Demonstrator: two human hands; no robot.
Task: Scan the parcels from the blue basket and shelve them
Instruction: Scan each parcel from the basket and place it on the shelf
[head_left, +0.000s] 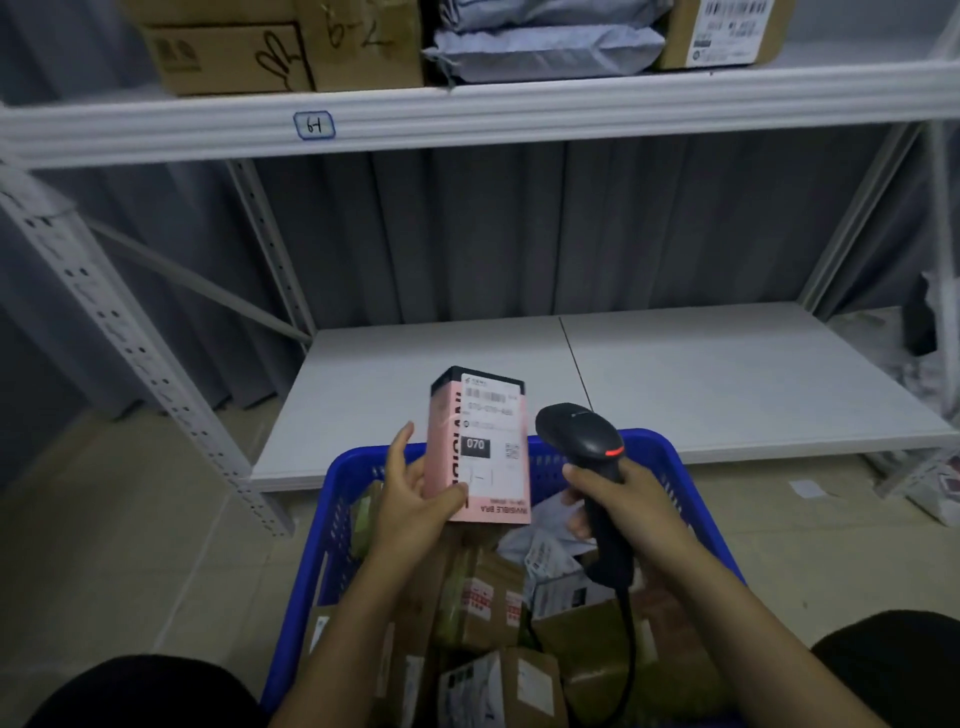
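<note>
Stock log, all locs ref'd to the blue basket (337, 525), which I'm seeing low-centre in my feed.

1. Pink box (451, 441): being held upright just above the basket's far rim. White shipping lbl (493, 415) is facing me, w/ "070" showing in a black block.
2. L hand (415, 501): gripping the pink box at its lower L corner, over the basket's far-L part. Thumb is lying across the front and the fingers are going behind.
3. R hand (626, 501): fingers are wrapping round the handle of a black barcode scanner (579, 434), over the basket's far-R part.
4. Scanner head: sitting just R of the pink box, a red strip glowing on it. I can't tell if the two are touching. Its cable (631, 654) is trailing down into the basket.
5. Inside the basket: brown cardboard parcels (483, 603) are piling up toward the near side, and a white poly mailer (543, 540) is lying under the scanner.
6. Lower shelf board (701, 374): lying just beyond the basket's far rim.
7. Upper shelf (519, 111): running well above the basket and wearing a hand-written tag (314, 125). It's carrying cardboard boxes (228, 57) and grey poly mailers (545, 49).
</note>
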